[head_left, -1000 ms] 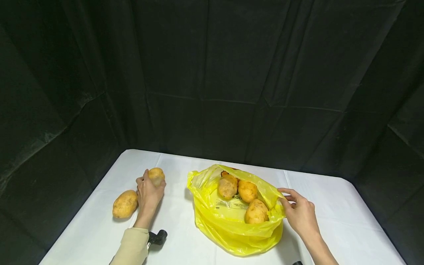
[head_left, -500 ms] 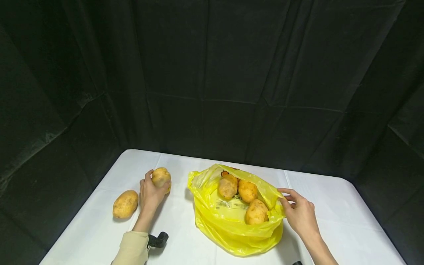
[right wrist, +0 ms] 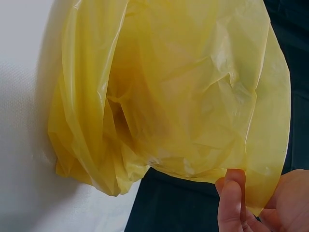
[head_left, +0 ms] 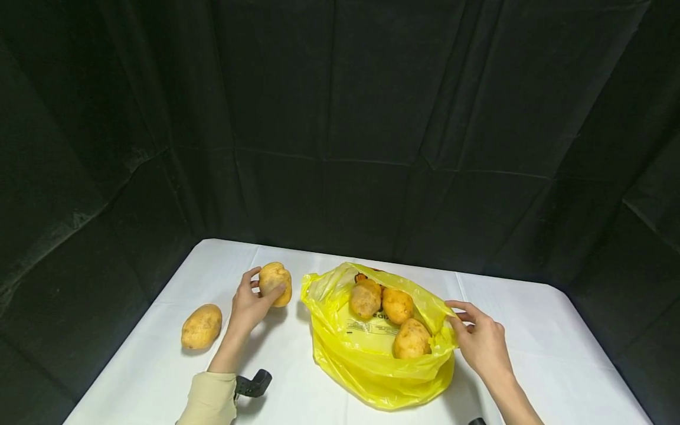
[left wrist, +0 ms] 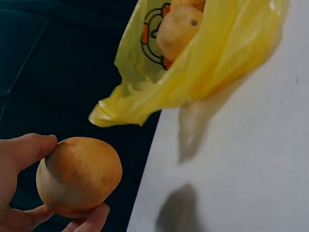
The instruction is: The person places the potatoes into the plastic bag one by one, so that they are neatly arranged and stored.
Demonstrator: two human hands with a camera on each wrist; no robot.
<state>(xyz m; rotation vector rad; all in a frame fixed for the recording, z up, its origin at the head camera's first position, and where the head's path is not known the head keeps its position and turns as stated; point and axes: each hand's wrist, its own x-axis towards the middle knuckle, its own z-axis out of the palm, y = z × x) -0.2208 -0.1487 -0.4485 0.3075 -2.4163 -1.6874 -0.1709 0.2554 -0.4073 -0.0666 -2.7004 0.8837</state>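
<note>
My left hand [head_left: 251, 304] grips a potato [head_left: 275, 284] between thumb and fingers, raised off the table to the left of a yellow plastic bag [head_left: 382, 381]. The left wrist view shows the held potato [left wrist: 79, 176] apart from the bag's edge. With its fingertips, my right hand [head_left: 484, 345] pinches the bag's right rim. The bag's mouth gapes toward me. Inside lie three potatoes, one at the back left [head_left: 365, 299], one beside it [head_left: 397, 306] and one nearer the front [head_left: 412, 339]. In the right wrist view, the yellow plastic [right wrist: 178, 96] hides the contents.
Another potato [head_left: 202, 327] lies on the white-covered table [head_left: 297, 378], left of my left forearm. A black device [head_left: 254, 383] juts from the left wrist. Dark cloth [head_left: 340, 130] hangs behind and along both sides of the table.
My left hand has lifted the potato and carried it right, toward the bag. The right hand and the bag have hardly moved.
</note>
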